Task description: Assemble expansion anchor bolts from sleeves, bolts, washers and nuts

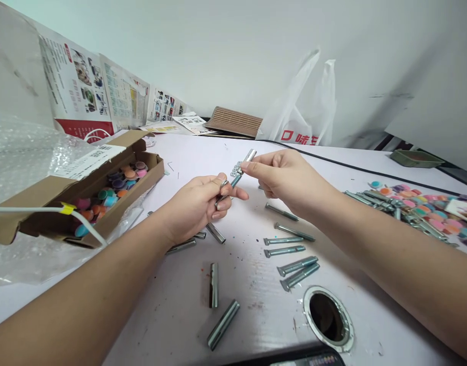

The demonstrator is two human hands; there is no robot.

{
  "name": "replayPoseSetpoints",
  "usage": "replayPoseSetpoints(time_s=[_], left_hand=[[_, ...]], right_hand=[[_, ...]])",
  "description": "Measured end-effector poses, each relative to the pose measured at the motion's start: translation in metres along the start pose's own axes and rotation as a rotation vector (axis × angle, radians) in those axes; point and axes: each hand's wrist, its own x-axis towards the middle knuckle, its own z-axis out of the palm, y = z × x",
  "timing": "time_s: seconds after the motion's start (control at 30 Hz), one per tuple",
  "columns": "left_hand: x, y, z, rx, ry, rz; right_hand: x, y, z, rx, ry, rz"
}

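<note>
My left hand (206,198) is closed around a bluish zinc bolt (236,179) that slants up and to the right. A small shiny ring, perhaps a nut or washer, shows at its thumb tip. My right hand (281,173) pinches a silver metal sleeve (251,154) in line with the bolt's upper end; the fingers hide where the two meet. Several small nuts (235,170) show just behind the fingertips. Below my right hand lie several loose bolts (285,251). Slotted metal sleeves (223,325) lie below my left hand.
An open cardboard box (142,195) with colourful caps stands at left on bubble wrap (12,259), a white cable (31,209) crossing it. At right are piled bolts (386,201) and coloured caps (443,213). A metal-rimmed hole (348,325) is near the front; a plastic bag (298,117) stands behind.
</note>
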Motion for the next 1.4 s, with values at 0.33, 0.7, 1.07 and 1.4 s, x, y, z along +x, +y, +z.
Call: replayPoseSetpoints(time_s=[0.33,0.7,1.07,1.4], left_hand=[[-0.001,0.003,0.002,-0.014,0.031,0.045],[0.000,0.002,0.002,-0.039,0.056,0.063],[-0.001,0.001,0.005,0.128,0.125,0.156],[-0.006,0.001,0.012,-0.014,0.058,0.214]], right_hand=[[0.005,0.006,-0.002,0.200,-0.105,0.006],[0.004,0.004,0.002,0.272,-0.097,0.045],[0.002,-0.003,-0.011,-0.090,-0.208,-0.124],[-0.004,-0.009,-0.010,-0.178,-0.276,-0.295]])
